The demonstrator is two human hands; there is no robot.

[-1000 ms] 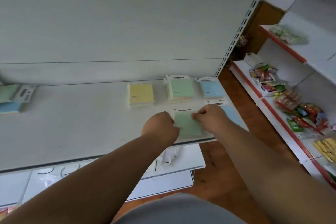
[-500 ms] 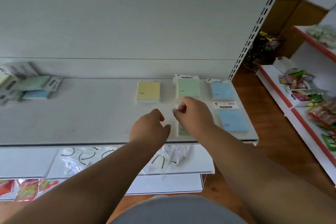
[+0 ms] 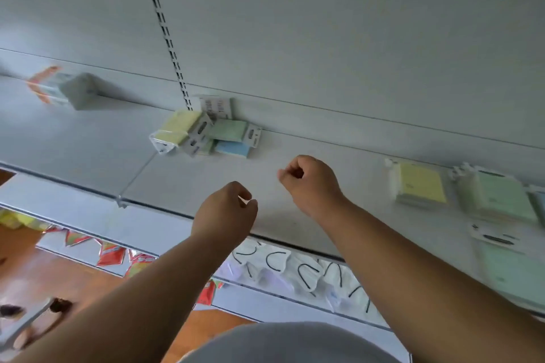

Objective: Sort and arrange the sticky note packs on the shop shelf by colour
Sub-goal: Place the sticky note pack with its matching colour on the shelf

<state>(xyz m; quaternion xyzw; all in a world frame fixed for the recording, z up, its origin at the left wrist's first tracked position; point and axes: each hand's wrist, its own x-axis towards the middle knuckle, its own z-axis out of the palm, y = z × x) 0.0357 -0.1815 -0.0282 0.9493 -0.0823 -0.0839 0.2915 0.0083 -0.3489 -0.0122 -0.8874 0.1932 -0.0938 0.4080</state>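
A: Sticky note packs, and the unsorted ones sit in a jumbled heap (image 3: 203, 134) at the back of the shelf (image 3: 295, 230), against the rear panel beside the slotted upright (image 3: 165, 38). I can pick out yellow, green and blue packs piled at odd angles.

B: And both hands are over bare shelf, well short of that heap. The left hand (image 3: 225, 214) has its fingers curled loosely with nothing in them; the right hand (image 3: 311, 183) is curled in too, thumb near forefinger, and it looks empty as well.

A: Over on the right the sorted side is taking shape: a yellow stack (image 3: 418, 186), a green stack (image 3: 498, 200) next to it, and another green pack (image 3: 513, 268) nearer the front edge, somewhat blurred.

B: So the job in hand, I'd judge, is fetching the next pack from the heap. My advice: take the top one, that tilted yellow pack (image 3: 180, 124), so the rest don't slide.

A: Grip it by the body, not the flimsy hanger tab, I'd say. Then lay it square on the yellow stack, tab facing the same way.

B: One at a time keeps the colours honest.
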